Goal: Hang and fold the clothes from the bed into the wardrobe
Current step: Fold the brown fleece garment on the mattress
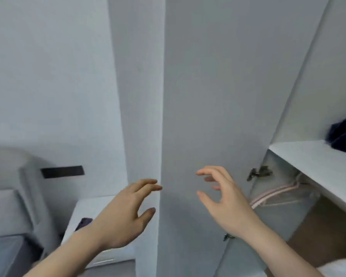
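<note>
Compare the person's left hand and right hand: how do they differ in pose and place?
The left hand reaches with its fingertips at the edge of the wardrobe door; the right hand hangs in front of the door's face. The left hand's fingers lie fairly straight; the right hand's fingers are curved, claw-like. Both are bare and hold nothing.

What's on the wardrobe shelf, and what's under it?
On the shelf lies a dark blue garment, partly cut off by the frame edge. Under it hang pink hangers; the open door hides everything further left.

Bare forearms, sleeveless, no jewellery
</note>
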